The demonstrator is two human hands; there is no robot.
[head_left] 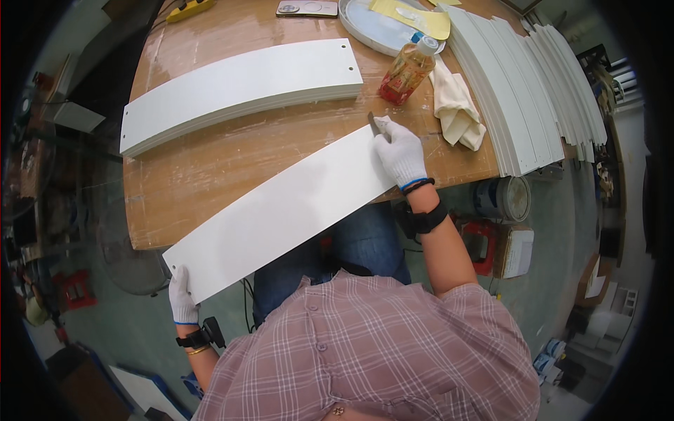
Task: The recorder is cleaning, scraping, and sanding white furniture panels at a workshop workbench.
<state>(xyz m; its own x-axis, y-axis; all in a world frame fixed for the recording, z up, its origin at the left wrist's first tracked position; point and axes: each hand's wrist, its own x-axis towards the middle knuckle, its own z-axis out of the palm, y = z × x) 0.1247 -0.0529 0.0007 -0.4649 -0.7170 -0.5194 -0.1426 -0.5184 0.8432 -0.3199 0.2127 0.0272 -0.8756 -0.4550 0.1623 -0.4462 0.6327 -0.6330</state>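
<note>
A long white board [281, 210] slants across my lap and over the table's near edge, its far right end resting higher on the table. My left hand [181, 291], in a white glove, grips the lower left end of it, next to a small hole. At the other end my gloved right hand [400, 151] is closed round a small dark, flat, blade-like tool [373, 123], held against the board's end edge. The exact kind of tool cannot be made out. Beyond lies a stack of similar white boards [239, 81] with holes at the ends.
A bottle with a red-brown label [407, 74] and a cream cloth [456, 105] are right of the stack. Behind stands a round tray [354, 28] with yellow paper [414, 17]. More white boards [505, 91] fill the right side. A phone [307, 8] lies at the back.
</note>
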